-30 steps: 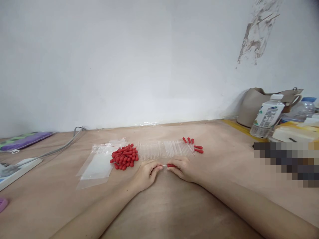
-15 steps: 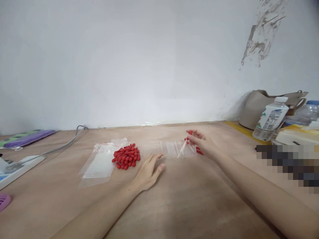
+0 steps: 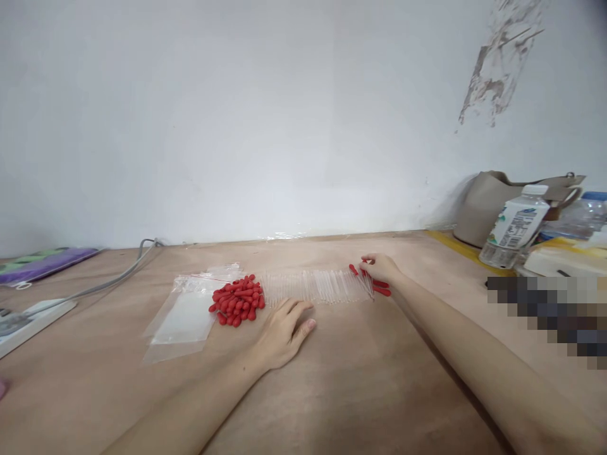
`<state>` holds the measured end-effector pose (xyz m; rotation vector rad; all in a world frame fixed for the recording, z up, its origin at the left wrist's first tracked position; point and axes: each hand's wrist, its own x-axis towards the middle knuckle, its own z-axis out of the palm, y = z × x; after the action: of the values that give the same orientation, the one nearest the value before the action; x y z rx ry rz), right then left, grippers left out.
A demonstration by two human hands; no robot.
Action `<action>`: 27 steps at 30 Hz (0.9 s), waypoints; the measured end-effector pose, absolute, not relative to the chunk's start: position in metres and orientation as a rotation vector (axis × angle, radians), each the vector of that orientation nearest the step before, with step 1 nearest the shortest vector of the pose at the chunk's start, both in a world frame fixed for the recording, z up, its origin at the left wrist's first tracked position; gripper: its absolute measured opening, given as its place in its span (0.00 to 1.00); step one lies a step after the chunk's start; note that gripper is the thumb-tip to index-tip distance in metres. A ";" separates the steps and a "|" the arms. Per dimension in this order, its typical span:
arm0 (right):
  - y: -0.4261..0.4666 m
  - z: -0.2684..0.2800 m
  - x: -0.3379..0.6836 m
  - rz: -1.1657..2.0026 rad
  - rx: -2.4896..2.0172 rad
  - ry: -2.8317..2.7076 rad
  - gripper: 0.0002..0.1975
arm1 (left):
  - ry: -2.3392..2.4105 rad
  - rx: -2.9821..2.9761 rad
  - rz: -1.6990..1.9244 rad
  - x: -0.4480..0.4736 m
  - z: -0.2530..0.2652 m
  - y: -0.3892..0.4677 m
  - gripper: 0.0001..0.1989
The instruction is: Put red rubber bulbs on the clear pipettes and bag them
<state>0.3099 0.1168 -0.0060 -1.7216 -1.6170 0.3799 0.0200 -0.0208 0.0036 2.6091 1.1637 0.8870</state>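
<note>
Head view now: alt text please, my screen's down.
The right hand is at red-bulbed droppers by the right end of a row of clear tubes; the open left hand is in front. Red bulbs are piled at left, beside clear bags.

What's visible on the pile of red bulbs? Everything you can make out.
The pile of red bulbs is a loose heap of many small pieces, each rounded at one end with a narrower neck, apparently rubber. They lie at mixed angles, overlapping, on the brown tabletop. The clear plastic bags are on its left, the row of clear tubes on its right; whether it touches either is unclear. The left hand is close by, not gripping any bulb.
</note>
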 end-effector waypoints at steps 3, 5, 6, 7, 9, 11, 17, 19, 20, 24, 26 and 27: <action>0.113 -0.006 0.315 0.324 -1.720 -1.631 0.17 | 1.167 2.609 0.882 0.020 0.003 -0.020 0.14; 0.107 -0.005 0.320 0.309 -1.735 -1.623 0.16 | 1.161 2.609 0.882 0.021 0.003 -0.020 0.14; 0.103 -0.004 0.323 0.319 -1.744 -1.620 0.15 | 1.160 2.609 0.879 0.021 0.004 -0.020 0.14; 0.098 -0.003 0.326 0.346 -1.751 -1.622 0.13 | 1.161 2.608 0.874 0.021 0.004 -0.021 0.14; 0.088 -0.002 0.332 0.456 -1.762 -1.635 0.12 | 1.164 2.606 0.866 0.022 0.005 -0.021 0.14; 0.080 -0.002 0.337 0.611 -1.755 -1.664 0.14 | 1.169 2.606 0.854 0.022 0.005 -0.021 0.14; 0.075 -0.007 0.346 0.809 -1.742 -1.724 0.15 | 1.179 2.630 0.848 0.022 0.005 -0.021 0.13; 0.076 -0.007 0.345 0.797 -1.786 -1.703 0.15 | 1.203 2.646 0.879 0.022 0.004 -0.021 0.12; 0.076 -0.006 0.345 0.788 -1.803 -1.694 0.15 | 1.230 2.652 0.896 0.022 0.004 -0.021 0.11; 0.076 -0.003 0.344 0.749 -1.830 -1.684 0.13 | 1.459 2.649 0.953 0.021 0.003 -0.014 0.07; 0.075 0.000 0.346 0.719 -1.849 -1.658 0.12 | 1.616 2.639 0.947 0.020 0.003 -0.004 0.06; 0.075 0.001 0.346 0.701 -1.860 -1.639 0.11 | 1.696 2.631 0.936 0.021 0.004 0.003 0.05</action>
<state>0.3463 0.0752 0.0013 -1.8598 -1.6388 0.7006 0.0208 0.0033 0.0039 2.6315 1.6958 0.9357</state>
